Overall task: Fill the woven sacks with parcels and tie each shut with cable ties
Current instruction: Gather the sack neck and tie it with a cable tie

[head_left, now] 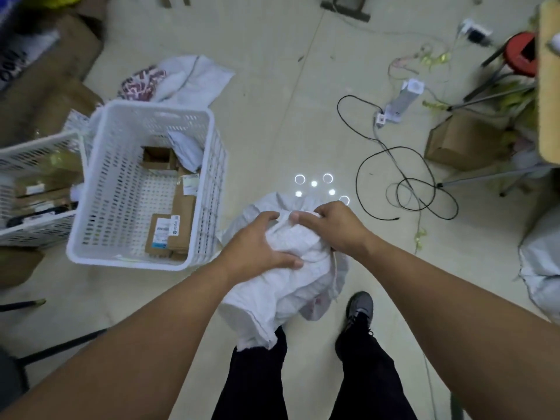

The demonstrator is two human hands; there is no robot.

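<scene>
Right below me, between my legs and just ahead of my shoe (360,307), the white woven sack (291,286) stands bunched on the floor, both hands on its top. Left hand (260,241) has fingers curled over the gathered cloth, thumb along the near fold; right hand (330,225) grips the bunch from the far side, fingers dug into the fabric, touching it all round. Looks like I'm gathering the mouth to close it; no cable tie visible in either hand, so I can't tell where one is. Risk, as I judge it: slick woven cloth may slip out of the bunch if one hand lets go to fetch a tie, and the neck would spring open. Farther left, the white basket (91,237) holds cardboard parcels (169,234), well apart from the sack. Beyond, black cables (394,165) loop on the floor, a trip hazard.
</scene>
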